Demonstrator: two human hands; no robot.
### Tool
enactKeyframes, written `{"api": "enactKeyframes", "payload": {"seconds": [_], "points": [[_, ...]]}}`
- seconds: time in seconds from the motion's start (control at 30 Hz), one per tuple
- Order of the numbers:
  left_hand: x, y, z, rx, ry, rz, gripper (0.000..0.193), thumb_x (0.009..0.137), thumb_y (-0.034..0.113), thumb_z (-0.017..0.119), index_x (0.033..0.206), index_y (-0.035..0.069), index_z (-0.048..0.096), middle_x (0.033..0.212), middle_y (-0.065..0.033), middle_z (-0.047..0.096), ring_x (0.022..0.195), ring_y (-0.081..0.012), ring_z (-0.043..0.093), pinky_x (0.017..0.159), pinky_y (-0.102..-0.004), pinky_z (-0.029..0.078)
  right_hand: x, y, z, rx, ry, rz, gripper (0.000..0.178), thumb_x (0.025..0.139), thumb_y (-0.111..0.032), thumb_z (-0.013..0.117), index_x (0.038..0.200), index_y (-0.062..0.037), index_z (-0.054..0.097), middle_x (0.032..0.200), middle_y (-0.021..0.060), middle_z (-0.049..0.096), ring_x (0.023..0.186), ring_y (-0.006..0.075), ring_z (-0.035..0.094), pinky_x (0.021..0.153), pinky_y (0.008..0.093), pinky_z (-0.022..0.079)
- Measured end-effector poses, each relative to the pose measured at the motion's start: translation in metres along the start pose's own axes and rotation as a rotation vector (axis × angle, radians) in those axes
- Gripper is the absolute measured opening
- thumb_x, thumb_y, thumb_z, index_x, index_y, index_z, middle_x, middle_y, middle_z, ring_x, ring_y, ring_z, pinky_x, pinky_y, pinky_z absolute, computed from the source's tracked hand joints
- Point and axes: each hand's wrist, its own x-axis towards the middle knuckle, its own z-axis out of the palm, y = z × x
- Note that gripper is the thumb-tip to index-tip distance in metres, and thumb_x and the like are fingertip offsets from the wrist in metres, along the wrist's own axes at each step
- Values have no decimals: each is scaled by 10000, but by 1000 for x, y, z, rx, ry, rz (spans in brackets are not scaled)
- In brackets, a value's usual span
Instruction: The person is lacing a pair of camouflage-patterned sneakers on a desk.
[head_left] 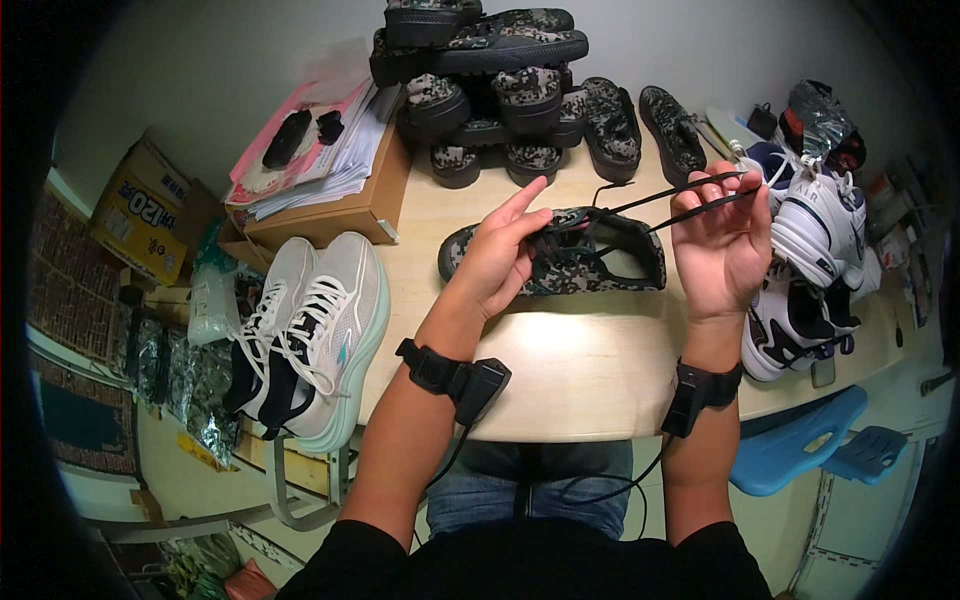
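Observation:
A camouflage-patterned shoe (570, 275) with a dark sole lies sideways on the table before me, its toe to the left and its opening to the right. My left hand (503, 248) is at the toe and lacing; its lower fingers curl against the upper, while the index finger points up and away. Black shoelaces (660, 220) run from the eyelets to the right, drawn taut in two strands. Raised beside the heel, palm up, my right hand (722, 240) pinches these strands between its fingers. Another lace end rises behind the shoe. Part of the lacing is hidden by my left hand.
More camouflage shoes (480, 50) are stacked at the back. Grey-white sneakers (330, 325) stand at the left edge, by a cardboard box (335, 215) with papers (330, 150) on top. White sneakers (815, 220) are piled right. A blue plastic chair (795, 445) stands below the table's right edge.

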Motion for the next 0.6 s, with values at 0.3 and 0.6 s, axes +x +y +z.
{"api": "enactKeyframes", "payload": {"seconds": [0.3,0.6], "points": [[-4,5,6,21,-17,-18,556,924,61,465,1418,-23,224,1088,-178,599,1006,-224,619,877,-308,499,0,-3,7,6,-58,-8,231,922,-311,550,902,-103,650,886,16,461,655,107,407,610,243,346],[-3,1,5,36,-5,4,496,905,75,465,1377,-6,338,1046,-151,594,980,-266,627,885,-346,500,0,6,-10,-2029,239,-97,310,828,-166,644,1055,42,607,935,139,601,747,222,588,672,308,473]]}}
